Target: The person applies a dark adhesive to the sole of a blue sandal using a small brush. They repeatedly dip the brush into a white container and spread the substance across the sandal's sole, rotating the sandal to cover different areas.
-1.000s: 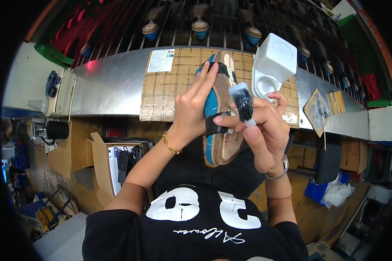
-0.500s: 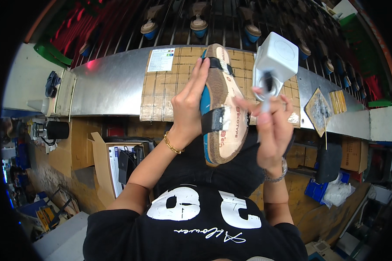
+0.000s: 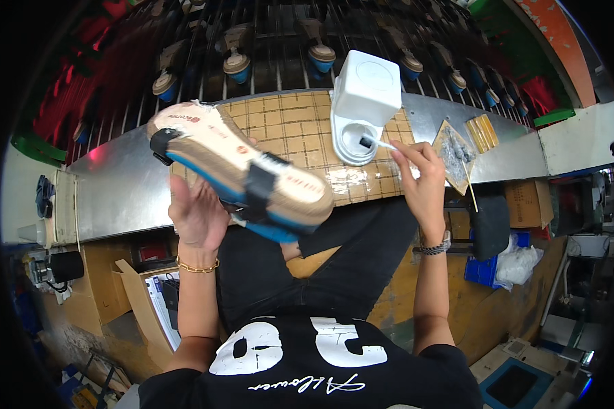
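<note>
The left hand (image 3: 201,215) is grasping a sandal (image 3: 242,167) from below and behind, with the thumb sticking up along its side and most of the fingers hiding behind it. The sandal is slanting over the front of the metal bench (image 3: 126,167), one end up at the left and the other end down at the right. Its pale sole is facing up, its blue side is facing down, and its black straps are crossing the brown edge. Its low end is hanging in front of the bench's near edge.

The right hand (image 3: 423,170) is pinching the white handle of a small brush (image 3: 385,144). The dark brush tip is sitting inside the rim of a round white dish (image 3: 355,153), but I cannot tell if it is touching the bottom. A white box (image 3: 370,82) is standing just behind the dish.

A strip of cardboard (image 3: 293,116) is showing between the sandal and the dish, so a gap is keeping them apart. Right of the hand, a diamond-shaped board (image 3: 450,150) is lying near a yellow stack (image 3: 482,133), its low corner poking past the bench edge.
</note>
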A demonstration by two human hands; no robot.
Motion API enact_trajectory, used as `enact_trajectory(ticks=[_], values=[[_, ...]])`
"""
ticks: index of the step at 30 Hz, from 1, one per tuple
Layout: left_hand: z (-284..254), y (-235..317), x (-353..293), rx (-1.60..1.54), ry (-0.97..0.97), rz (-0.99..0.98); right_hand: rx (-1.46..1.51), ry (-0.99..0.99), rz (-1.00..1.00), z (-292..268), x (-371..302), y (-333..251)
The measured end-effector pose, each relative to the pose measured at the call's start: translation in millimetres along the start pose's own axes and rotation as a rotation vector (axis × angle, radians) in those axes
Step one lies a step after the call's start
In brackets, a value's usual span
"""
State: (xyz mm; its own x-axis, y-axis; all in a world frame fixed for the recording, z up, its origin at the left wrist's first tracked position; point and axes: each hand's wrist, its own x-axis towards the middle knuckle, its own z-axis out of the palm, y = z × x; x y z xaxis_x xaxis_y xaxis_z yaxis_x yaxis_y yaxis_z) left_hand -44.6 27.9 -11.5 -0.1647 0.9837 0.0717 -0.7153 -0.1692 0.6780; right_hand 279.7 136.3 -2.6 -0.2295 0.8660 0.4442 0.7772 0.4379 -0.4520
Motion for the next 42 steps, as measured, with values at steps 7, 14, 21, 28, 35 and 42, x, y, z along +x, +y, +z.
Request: enact_trajectory(ticks=[7,14,21,28,35,42], values=[[12,8,21,-0.203,-0.155,-0.383,-0.115,0.095,-0.2,16,7,-1],[-12,-12,8,-0.215,-0.086,-0.375,0.352,-0.092,0.327,13,-4,3],[14,-28,1,0.185,0.145,-0.317,0.536,-0.182,0.271,-5,17,7],[43,-35,-3,0.286,-0.123,-0.266,0.274,0.381,-0.331,-33,20,-80],[72,-22,-14,0.429,-0.196,-0.201,0.525,0.152,-0.272,-31,6,-118],[65,-21,-15,0.575,-0.281,-0.141,0.515,0.248,-0.34,-37,17,-122]])
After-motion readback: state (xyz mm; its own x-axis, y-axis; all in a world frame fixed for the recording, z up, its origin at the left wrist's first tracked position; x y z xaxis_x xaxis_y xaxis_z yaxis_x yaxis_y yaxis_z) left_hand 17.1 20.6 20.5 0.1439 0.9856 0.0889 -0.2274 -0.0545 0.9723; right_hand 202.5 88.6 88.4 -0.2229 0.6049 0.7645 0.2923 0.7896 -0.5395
